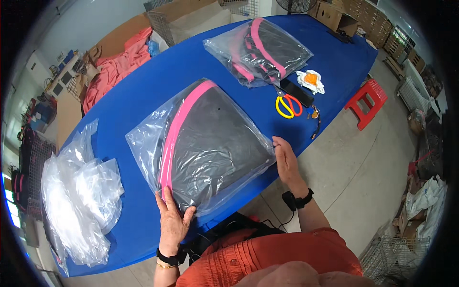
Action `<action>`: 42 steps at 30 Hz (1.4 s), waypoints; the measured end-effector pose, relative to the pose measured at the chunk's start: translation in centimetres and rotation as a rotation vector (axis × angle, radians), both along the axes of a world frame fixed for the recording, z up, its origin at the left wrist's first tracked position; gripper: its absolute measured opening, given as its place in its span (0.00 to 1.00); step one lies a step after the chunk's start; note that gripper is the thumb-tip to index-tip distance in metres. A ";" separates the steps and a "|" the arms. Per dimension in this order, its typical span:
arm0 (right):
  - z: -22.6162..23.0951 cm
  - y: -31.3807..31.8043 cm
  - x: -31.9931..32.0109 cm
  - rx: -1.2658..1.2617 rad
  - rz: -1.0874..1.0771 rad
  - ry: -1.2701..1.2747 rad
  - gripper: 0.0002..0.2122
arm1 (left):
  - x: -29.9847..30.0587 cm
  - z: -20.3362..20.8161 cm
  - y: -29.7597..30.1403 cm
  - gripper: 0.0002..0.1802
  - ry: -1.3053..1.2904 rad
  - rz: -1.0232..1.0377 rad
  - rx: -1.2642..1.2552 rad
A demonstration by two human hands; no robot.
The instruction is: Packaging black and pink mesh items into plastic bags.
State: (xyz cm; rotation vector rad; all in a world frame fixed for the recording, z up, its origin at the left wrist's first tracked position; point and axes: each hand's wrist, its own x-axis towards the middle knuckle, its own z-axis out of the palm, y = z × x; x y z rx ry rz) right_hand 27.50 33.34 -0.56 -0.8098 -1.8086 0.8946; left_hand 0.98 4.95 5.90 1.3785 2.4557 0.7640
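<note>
A dark grey folded piece with a curved pink band lies inside a clear plastic bag (217, 138) on the blue table, in front of me. My left hand (173, 221) rests at the bag's near left corner, fingers spread, the fingertips touching the plastic beside the pink band's lower end. At the bag's right corner is my right hand (287, 162), held on edge with its fingers stretched out against the plastic. Neither hand grips anything. Farther back lies a second clear bag (260, 50) with similar dark and pink pieces in it.
Loose clear plastic bags (83, 196) lie piled at the table's left end. Right of the far bag are scissors (288, 105), a black phone (297, 93), keys (313, 113) and an orange item on white paper (311, 80). A red stool (367, 103) stands beyond the table's right edge.
</note>
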 end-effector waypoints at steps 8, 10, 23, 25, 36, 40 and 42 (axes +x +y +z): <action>1.5 2.0 0.6 0.124 -0.185 -0.171 0.15 | -3.3 0.9 4.4 0.60 -0.001 -0.087 -0.095; 1.8 3.1 1.4 0.197 -0.216 -0.202 0.16 | -3.3 1.0 5.2 0.60 0.003 -0.098 -0.079; -0.6 5.2 2.3 0.461 -0.265 -0.388 0.13 | -3.7 -0.3 5.9 0.60 0.028 -0.100 -0.077; -0.3 5.4 2.1 0.318 -0.241 -0.269 0.13 | -4.1 -1.0 5.6 0.61 0.104 -0.135 -0.040; 0.5 4.7 -2.2 -0.247 0.073 0.051 0.20 | -3.9 -1.0 5.8 0.62 0.073 -0.113 -0.030; 0.9 4.1 -2.8 0.024 -0.032 -0.135 0.18 | -4.0 -1.1 5.6 0.62 0.088 -0.110 -0.024; 0.4 4.1 -2.8 0.086 -0.061 -0.157 0.18 | -3.9 -1.1 5.7 0.62 0.086 -0.110 -0.022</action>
